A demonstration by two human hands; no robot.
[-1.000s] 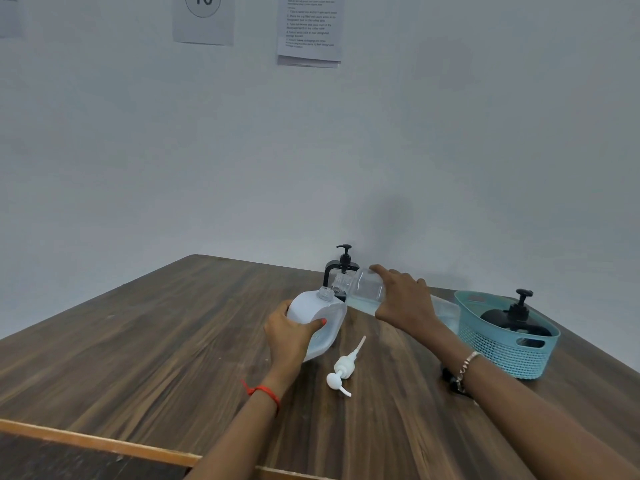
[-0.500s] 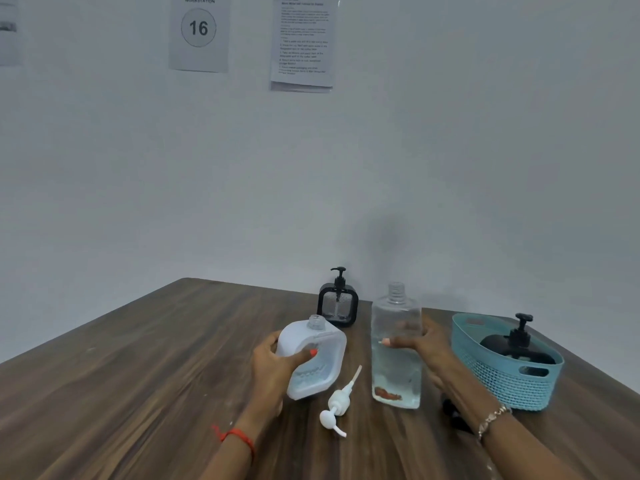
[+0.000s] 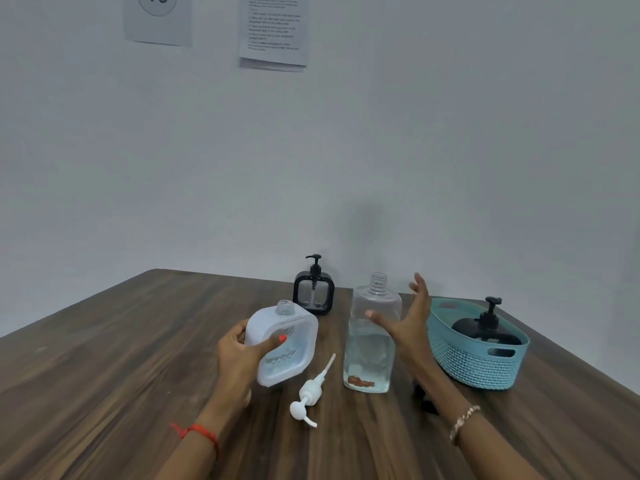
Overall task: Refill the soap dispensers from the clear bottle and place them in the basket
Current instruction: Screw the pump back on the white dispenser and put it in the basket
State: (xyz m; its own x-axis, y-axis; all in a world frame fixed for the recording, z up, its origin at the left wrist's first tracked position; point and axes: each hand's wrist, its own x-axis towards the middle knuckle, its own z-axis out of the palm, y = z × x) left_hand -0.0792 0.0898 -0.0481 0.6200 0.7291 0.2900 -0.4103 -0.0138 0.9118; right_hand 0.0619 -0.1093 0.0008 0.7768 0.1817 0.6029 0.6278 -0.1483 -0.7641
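Now the pump point(image 3: 309, 393) lies just right of the dispenser point(image 3: 282, 344) gripped by left fingers point(image 3: 273, 342), stem pointing away; right hand point(image 3: 405, 327) spread, nearer

Wooden table point(image 3: 121, 358), clear bottle point(image 3: 372, 344), white pump point(image 3: 310, 396), black dispenser point(image 3: 314, 295), basket point(image 3: 474, 362)

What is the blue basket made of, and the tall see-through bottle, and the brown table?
The blue lattice basket looks like matte moulded plastic: its wall is a regular grid of small holes. The tall clear bottle seems glossy transparent plastic, though glass is possible; liquid shows through it. The brown table shows streaky wood grain, either real wood or a printed laminate.
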